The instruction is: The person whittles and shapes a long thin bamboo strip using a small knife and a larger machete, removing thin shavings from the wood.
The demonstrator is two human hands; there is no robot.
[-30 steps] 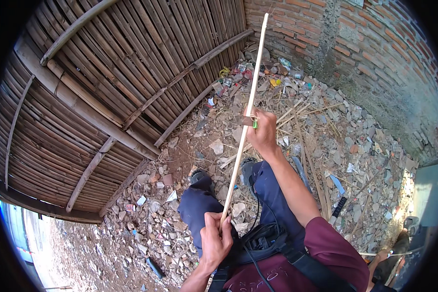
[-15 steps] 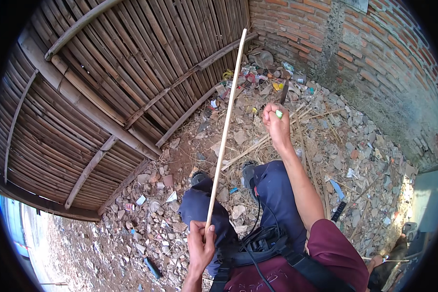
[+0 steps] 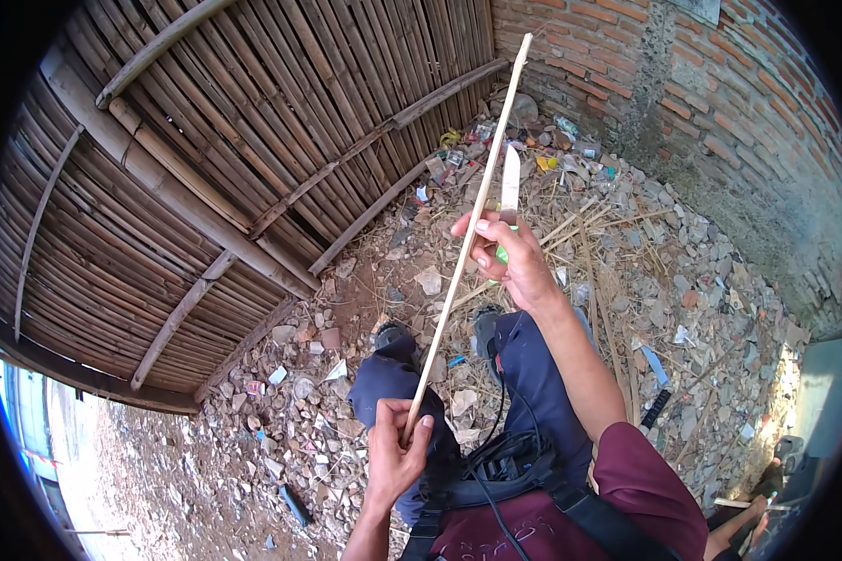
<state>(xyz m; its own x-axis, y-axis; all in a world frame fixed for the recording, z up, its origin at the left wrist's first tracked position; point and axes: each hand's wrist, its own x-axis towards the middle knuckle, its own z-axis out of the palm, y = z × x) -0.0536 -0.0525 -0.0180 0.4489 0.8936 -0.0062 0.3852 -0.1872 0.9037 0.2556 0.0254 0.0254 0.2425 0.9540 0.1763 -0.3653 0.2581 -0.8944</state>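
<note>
A long, pale bamboo strip (image 3: 441, 327) slants up and away from my lap, its far tip in front of the brick wall. My left hand (image 3: 395, 458) grips its near end, fingers closed around it. Farther along, my right hand (image 3: 524, 266) is closed on a knife (image 3: 511, 182), whose blade points away from me just right of the strip. Green shows on the knife's handle between my fingers. The thumb and fingers of that hand also meet the strip, so it passes across them.
A bamboo-slat wall (image 3: 290, 122) rises at left and a brick wall (image 3: 589, 56) at far right. Stones, litter and loose bamboo strips (image 3: 571, 224) cover the ground. A dark sheath-like object (image 3: 656, 409) lies by my right elbow. Another person's arm (image 3: 739, 525) shows at lower right.
My right hand has moved left with the knife and now touches the strip. The knife's blade has turned to catch light. The strip's far end has swung right.
</note>
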